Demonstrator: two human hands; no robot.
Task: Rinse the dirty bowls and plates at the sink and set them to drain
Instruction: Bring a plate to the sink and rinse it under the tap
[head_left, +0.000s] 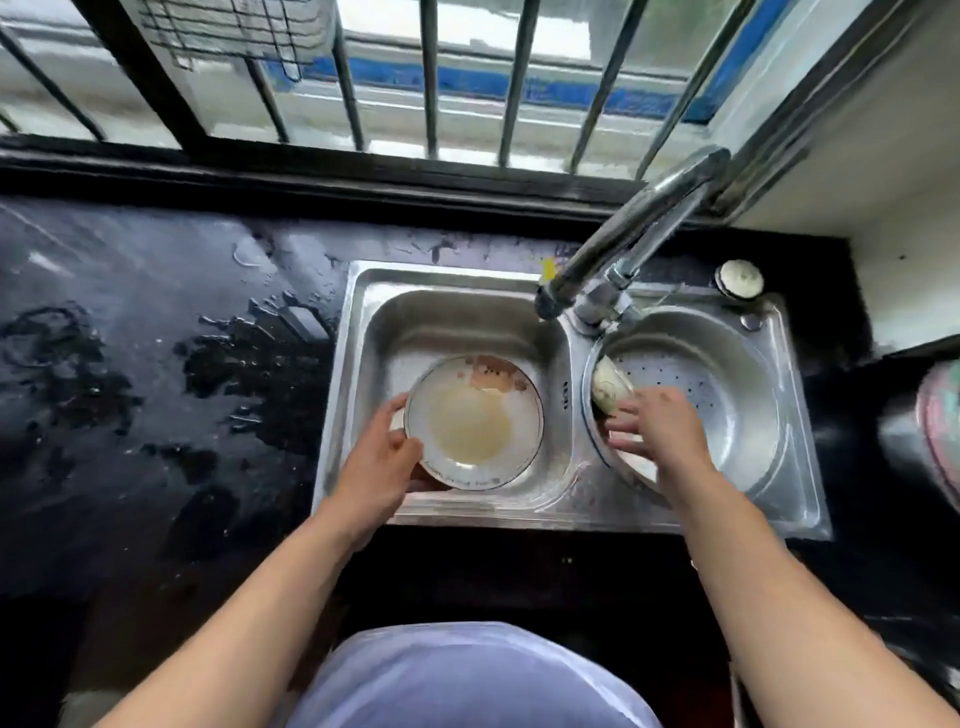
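A white plate with a yellowish greasy film and a floral print at its far rim sits in the left basin of the steel sink. My left hand grips its near left rim. In the right basin a perforated steel drain basket holds a small whitish bowl leaning on its left wall. My right hand hovers over the basket's left edge, fingers spread and pointing left, just below that bowl. A white dish edge shows under this hand.
The tap spout reaches over the divider between the basins; no water is visible. Black wet countertop spreads to the left. A barred window runs along the back. A white plug sits at the sink's back right corner.
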